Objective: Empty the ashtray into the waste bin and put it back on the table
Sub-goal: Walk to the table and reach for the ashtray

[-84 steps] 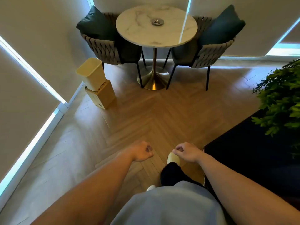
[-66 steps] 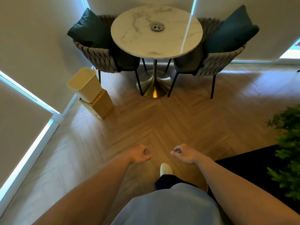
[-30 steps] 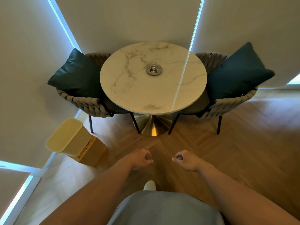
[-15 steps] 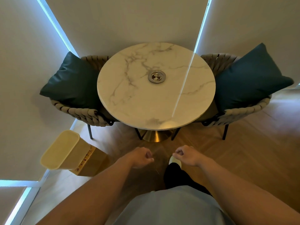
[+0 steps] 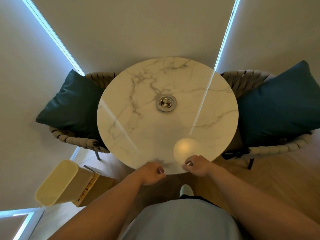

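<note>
At centre frame, a round marble table (image 5: 138,129), white with grey veins. The ashtray (image 5: 166,102), a round metal dish with dark, speckled contents in its bowl, sits on the tabletop a little above the table's middle, well apart from both hands. A pale round glare spot lies on the near part of the top.

At the table's lower edge, both forearms reach forward from the bottom of the frame, bare and angled inward toward each other. Left hand (image 5: 151,173): loosely curled into a fist, fingers tucked in, holding nothing, just below the table's near rim. Right hand (image 5: 196,165): also curled, thumb and fingertips drawn together, holding nothing, overlapping the near rim. The two hands are near each other, not touching.

Lower left of frame: the waste bin (image 5: 58,184), cream plastic, tilted and leaning on a cardboard box (image 5: 94,189) on the floor.

Left and right of the table: two woven chairs (image 5: 76,139), each with a dark teal cushion (image 5: 69,104). Pale blinds fill the upper frame, with bright slits between them.
</note>
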